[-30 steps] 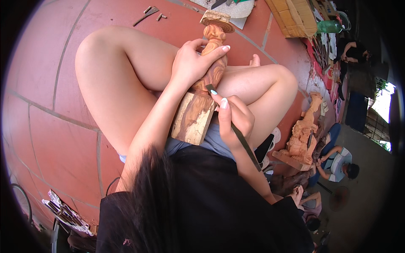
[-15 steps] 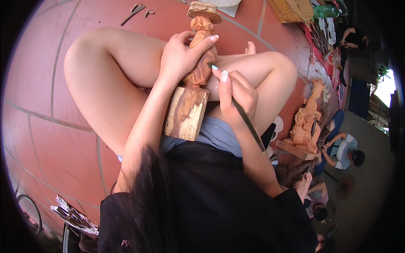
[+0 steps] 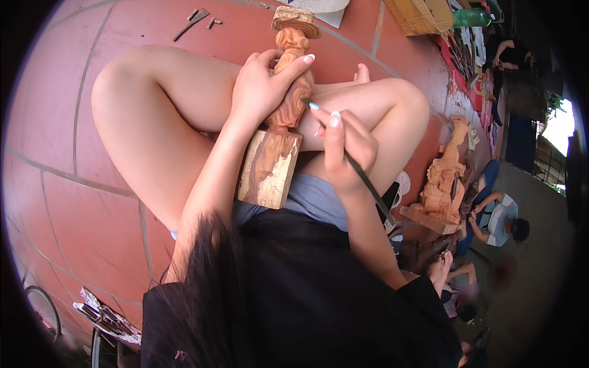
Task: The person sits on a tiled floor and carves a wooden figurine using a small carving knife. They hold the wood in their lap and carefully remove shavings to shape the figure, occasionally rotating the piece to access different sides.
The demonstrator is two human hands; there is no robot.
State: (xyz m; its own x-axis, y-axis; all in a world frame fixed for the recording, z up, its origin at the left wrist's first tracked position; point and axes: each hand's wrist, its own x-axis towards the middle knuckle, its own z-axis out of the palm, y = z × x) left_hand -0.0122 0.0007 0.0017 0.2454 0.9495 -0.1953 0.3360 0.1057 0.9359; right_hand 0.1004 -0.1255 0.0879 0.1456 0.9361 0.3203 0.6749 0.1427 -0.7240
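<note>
A carved wooden figure (image 3: pixel 287 115) with swirling brown grain leans lengthwise across my lap. Its square, partly pale base (image 3: pixel 269 172) is nearest me, and a rough round top lies at the far end. My left hand (image 3: pixel 261 92) is wrapped round the upper half from the left, thumb on top, hiding part of the carving. In a pen-like grip, my right hand (image 3: pixel 351 147) holds a long, slim, dark carving tool (image 3: pixel 372 189). The tool's tip meets the figure's right side, below my left thumb; its exact shape is too small to make out.
Crossed bare legs frame the work on a red tiled floor (image 3: pixel 98 214). Loose dark tools (image 3: pixel 191 24) lie far left. Another, larger wood carving (image 3: pixel 442 184) stands at right, near people seated at work. A cardboard box (image 3: pixel 417 15) and green bottle (image 3: pixel 471 17) are far right.
My right hand and the tool have shifted slightly toward me, the tip now a little lower along the figure. My left hand keeps its hold on the figure.
</note>
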